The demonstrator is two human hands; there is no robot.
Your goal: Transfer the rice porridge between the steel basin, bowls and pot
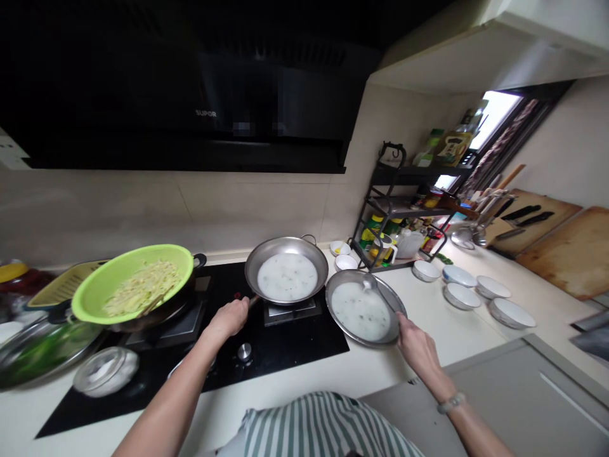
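Note:
My left hand (231, 317) is closed round the handle of a steel wok (254, 254), which sits level over the right burner. White soup (288, 276) with small green bits lies in that wok. To its right a wide steel basin (333, 317) rests on the counter, holding more milky white soup (356, 311). My right hand (415, 339) is at the basin's right rim, fingers wrapped round the handle of a ladle (384, 295). The ladle's bowl dips at the soup's far side. Whether those fingers also touch the rim, I cannot tell.
A green colander (88, 301) of pale shreds stands over a dark pan on the left burner. A glass jar (107, 371) is in front. Several bowls (461, 296) and a spice rack (399, 206) are at right. A black range hood (190, 139) overhangs the stove.

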